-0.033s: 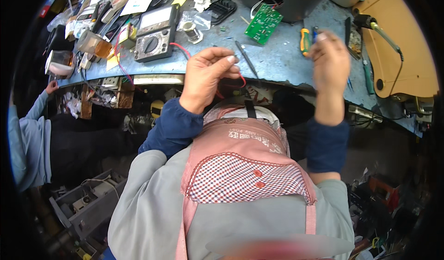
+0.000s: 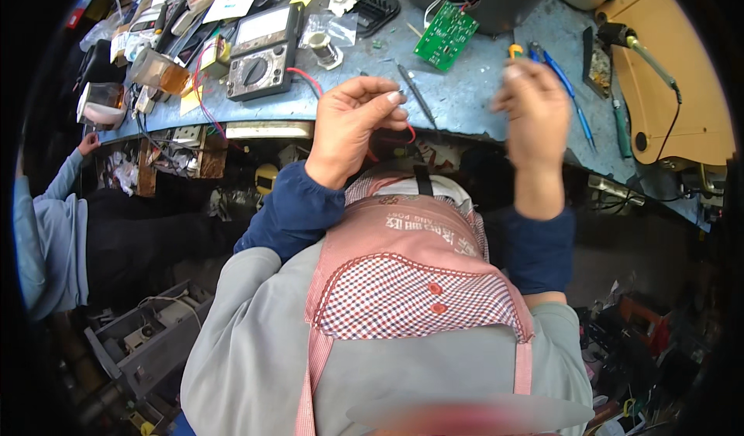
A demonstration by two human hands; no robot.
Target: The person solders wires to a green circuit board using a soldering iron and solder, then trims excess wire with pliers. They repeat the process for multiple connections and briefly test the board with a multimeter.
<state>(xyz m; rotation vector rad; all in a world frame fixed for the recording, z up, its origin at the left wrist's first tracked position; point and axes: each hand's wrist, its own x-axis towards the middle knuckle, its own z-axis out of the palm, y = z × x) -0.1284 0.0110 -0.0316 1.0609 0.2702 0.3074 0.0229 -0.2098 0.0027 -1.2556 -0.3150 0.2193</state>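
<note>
Near the front edge of the bench is my left hand [image 2: 353,130], its thumb and forefinger pinched together. Whatever sits between those fingertips is too small to make out. A red wire [image 2: 304,77] from the analog multimeter [image 2: 260,70] passes behind this hand and shows again below its fingers. My right hand [image 2: 535,118] hovers to the right with fingers curled, smeared by motion; what it holds, if anything, is hidden. Beyond it an orange-yellow tool handle [image 2: 515,50] is partly covered. A black test probe [image 2: 417,95] and a green circuit board [image 2: 447,37] lie between the hands, farther back.
A dark bin-like housing [image 2: 504,2] stands behind the board. To the right are a slim blue tool [image 2: 572,93], a green-handled screwdriver [image 2: 621,128] and a tan panel [image 2: 682,87]. Jars [image 2: 159,72] crowd the left. Another person's hand [image 2: 89,143] touches the bench edge.
My right hand has moved left and slightly down, toward my left hand, uncovering the slim blue tool and covering most of the orange-yellow handle. My left hand keeps its pinch, almost still.
</note>
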